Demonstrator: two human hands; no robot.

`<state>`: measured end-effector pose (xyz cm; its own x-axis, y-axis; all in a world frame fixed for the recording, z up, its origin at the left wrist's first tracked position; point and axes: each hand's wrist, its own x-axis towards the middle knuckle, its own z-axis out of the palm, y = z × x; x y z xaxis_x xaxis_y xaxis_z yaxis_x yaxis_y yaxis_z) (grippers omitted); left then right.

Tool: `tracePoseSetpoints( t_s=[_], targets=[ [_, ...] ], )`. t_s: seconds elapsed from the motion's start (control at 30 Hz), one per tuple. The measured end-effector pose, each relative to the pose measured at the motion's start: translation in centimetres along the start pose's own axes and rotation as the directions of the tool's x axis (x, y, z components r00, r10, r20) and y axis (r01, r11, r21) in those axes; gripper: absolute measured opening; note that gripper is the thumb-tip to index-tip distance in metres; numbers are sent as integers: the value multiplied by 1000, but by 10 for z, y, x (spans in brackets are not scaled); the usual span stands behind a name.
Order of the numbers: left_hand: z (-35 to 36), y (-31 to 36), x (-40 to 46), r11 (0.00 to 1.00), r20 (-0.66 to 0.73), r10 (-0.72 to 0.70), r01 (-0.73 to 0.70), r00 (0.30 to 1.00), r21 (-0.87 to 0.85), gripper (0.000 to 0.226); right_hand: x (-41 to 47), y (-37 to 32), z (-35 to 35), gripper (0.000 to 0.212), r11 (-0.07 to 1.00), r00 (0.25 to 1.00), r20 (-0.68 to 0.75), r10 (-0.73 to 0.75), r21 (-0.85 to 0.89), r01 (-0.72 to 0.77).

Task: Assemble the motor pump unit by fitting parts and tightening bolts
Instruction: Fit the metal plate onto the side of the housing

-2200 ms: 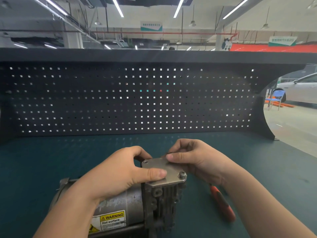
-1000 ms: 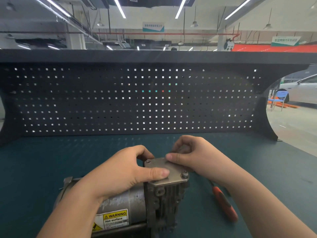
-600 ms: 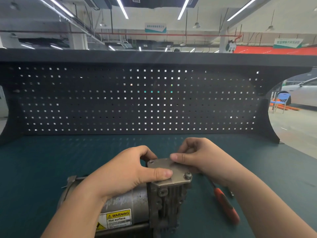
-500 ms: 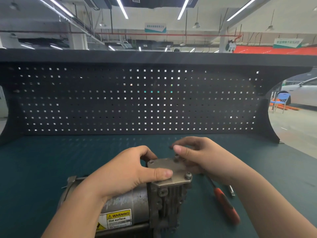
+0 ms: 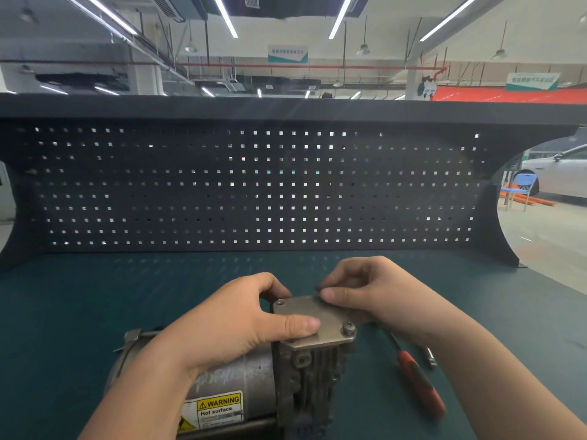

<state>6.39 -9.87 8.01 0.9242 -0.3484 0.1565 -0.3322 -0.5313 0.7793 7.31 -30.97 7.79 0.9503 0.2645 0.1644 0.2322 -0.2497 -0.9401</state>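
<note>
Motor pump unit [image 5: 241,389]: lies on its side on the green bench top [image 5: 95,306], close in front of the person, low and centre in the head view.
Long axis: runs left to right, the silver motor barrel to the left, the finned pump block to the right.
Cover plate [image 5: 313,320]: sits flat on top of the pump block, one bolt [image 5: 348,328] standing at its near right corner, another at the far left.
Left hand [image 5: 228,325]: curled over the barrel end, thumb pressed flat on the plate's near edge.
Right hand [image 5: 371,296]: at the plate's far right corner, thumb and forefinger pinched together on something small; what it is cannot be made out.
Nearer hand: the right, for that far corner.
Screwdriver [image 5: 419,382]: red-handled, on the bench just right of the pump, under the right forearm.
</note>
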Motion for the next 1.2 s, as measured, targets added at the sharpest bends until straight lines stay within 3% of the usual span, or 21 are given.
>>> tracePoseSetpoints(
  t_s=[0.13,0.33,0.53,0.8,1.03,1.2],
  targets=[
    [0,0,0,1000,1,5,-5,1000,3,57,2,0,9,26,993,991,-129,-28,-114,13],
    [0,-1,0,1000,7,8,-8,1000,-5,57,-1,-1,-2,6,1000,1000,1,23,-12,-23],
    [-1,0,0,1000,10,5,-5,1000,11,60,-1,-4,9,23,992,992,-124,-8,-124,-7],
    [-1,-2,1,1000,2,10,-10,1000,12,59,-1,-2,3,5,995,998,-55,5,-96,-10],
    [-1,-4,1,1000,8,18,-18,1000,17,61,3,-1,5,21,914,979,-167,-116,-404,40],
    [-1,-3,1,1000,2,15,-15,1000,25,58,6,3,9,44,925,960,-258,-105,-381,-1]
  ],
)
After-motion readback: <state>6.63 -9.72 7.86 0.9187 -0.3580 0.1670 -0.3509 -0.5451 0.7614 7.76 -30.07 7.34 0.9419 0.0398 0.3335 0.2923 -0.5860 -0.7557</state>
